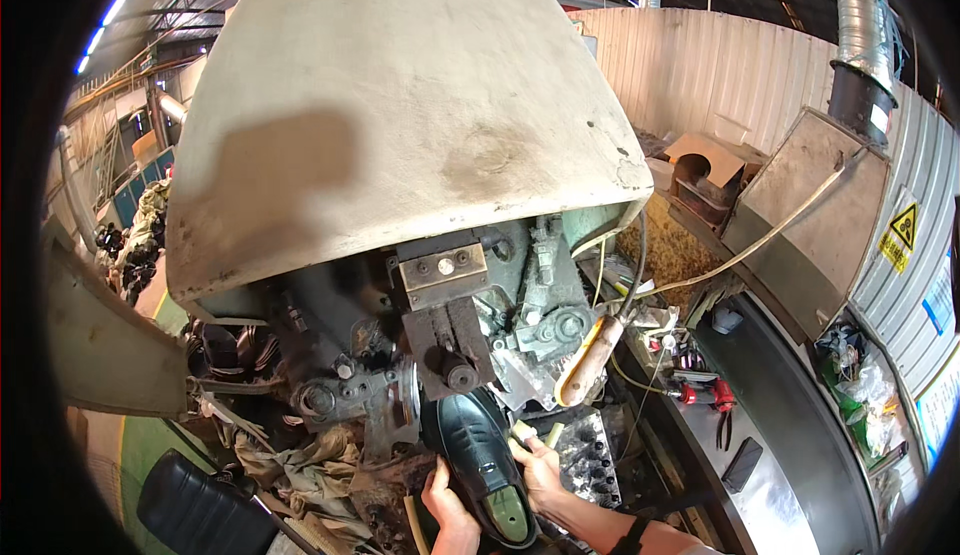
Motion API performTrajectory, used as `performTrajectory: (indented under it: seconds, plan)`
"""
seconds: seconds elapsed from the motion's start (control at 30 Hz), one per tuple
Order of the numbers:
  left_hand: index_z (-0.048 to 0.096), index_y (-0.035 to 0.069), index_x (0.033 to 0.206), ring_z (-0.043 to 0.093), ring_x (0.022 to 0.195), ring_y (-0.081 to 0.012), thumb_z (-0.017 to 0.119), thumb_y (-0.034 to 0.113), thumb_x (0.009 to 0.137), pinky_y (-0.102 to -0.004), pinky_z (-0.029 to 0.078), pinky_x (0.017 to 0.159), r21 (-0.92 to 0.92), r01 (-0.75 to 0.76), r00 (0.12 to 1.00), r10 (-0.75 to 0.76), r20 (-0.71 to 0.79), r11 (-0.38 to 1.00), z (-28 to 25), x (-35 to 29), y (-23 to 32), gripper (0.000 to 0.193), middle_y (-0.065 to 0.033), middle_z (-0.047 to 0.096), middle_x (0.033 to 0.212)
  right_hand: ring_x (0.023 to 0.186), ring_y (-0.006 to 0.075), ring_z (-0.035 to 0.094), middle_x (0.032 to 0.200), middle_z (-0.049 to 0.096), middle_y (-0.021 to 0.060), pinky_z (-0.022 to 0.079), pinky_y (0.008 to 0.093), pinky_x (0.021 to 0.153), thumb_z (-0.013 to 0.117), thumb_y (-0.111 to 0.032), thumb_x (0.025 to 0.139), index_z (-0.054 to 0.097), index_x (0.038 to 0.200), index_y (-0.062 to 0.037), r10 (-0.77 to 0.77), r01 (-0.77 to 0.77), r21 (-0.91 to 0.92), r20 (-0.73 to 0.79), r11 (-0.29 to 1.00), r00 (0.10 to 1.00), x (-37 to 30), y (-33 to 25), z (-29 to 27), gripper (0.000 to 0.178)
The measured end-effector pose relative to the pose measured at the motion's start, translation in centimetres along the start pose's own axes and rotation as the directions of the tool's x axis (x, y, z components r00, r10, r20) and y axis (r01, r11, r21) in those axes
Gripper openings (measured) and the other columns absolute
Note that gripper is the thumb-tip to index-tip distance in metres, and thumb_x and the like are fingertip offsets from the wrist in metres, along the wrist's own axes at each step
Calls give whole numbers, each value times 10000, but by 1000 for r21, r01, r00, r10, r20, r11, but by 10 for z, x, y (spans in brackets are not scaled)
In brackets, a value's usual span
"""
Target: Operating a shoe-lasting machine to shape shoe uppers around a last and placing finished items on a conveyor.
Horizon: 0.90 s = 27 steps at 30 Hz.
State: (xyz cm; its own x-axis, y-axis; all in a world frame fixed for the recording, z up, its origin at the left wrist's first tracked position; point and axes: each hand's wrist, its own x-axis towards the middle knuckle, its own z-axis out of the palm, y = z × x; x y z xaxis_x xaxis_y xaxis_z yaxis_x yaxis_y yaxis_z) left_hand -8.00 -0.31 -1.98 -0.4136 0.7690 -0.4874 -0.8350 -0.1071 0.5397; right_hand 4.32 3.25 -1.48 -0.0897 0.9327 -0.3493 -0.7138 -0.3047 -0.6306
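A black leather shoe (468,445) is held between my two hands, with its toe pointing away from me. In its opening shows a green shoe last (510,515). My left hand (449,503) grips the left side near the heel, thumb up. My right hand (540,473) closes on the right side, and pale yellowish bits (523,432) show by its fingertips. The toe sits just below a dark roller (458,375) on the machine's metal head (444,277); whether they touch I cannot tell.
A large cream machine hood (420,85) overhangs the work. Right of the shoe hangs a worn wood-coloured handle (590,360) on a cable. Red-handled pliers (722,395) and a dark flat block (741,465) lie on the metal bench (770,515). Crumpled tan cloth (310,475) is at left, beside a black seat (200,505).
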Motion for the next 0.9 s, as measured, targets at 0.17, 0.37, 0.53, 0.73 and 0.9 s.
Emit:
performTrajectory:
  seconds: [0.17, 0.37, 0.53, 0.73, 0.9]
  plan:
    - [662, -20, 955, 656, 780, -204, 621, 228, 992, -346, 530, 700, 76, -96, 995, 97, -11, 993, -1, 7, -4, 254, -90, 684, 923, 931, 178, 685, 1130, 694, 78, 587, 343, 817, 639, -25, 954, 542, 1316, -29, -108, 106, 58, 44, 993, 993, 10, 15, -6, 375]
    - [658, 1, 886, 638, 724, -172, 614, 224, 1002, -318, 516, 655, 118, -119, 993, 117, 22, 986, -9, 16, -5, 255, -54, 662, 844, 906, 208, 694, 1095, 674, 115, 608, 363, 764, 662, -55, 948, 493, 1300, -51, -107, 105, 72, 24, 992, 994, 6, 9, 2, 390]
    - [654, 16, 878, 623, 715, -158, 614, 229, 1005, -314, 515, 656, 98, -92, 995, 89, 33, 991, -1, 9, -4, 251, -37, 655, 835, 865, 205, 698, 1068, 671, 106, 612, 364, 738, 685, -99, 944, 497, 1317, -41, -49, 50, 70, -19, 996, 999, 1, 2, 6, 422]
    - [641, 19, 948, 640, 745, -171, 625, 278, 998, -329, 525, 680, 140, -78, 997, 77, 14, 987, -2, 0, 12, 265, -64, 682, 885, 821, 191, 687, 1030, 669, 105, 594, 333, 707, 664, -167, 975, 456, 1346, -55, 0, 0, -5, -19, 1000, 1000, 3, -3, 2, 440]
    - [657, 2, 1036, 679, 845, -224, 649, 371, 970, -335, 534, 753, 408, -89, 993, 111, -31, 909, -46, 0, 30, 375, -107, 704, 936, 795, 200, 696, 1001, 679, 143, 572, 314, 667, 579, -225, 1031, 291, 1401, -98, 167, -168, -122, -19, 978, 986, -3, -26, -22, 485]
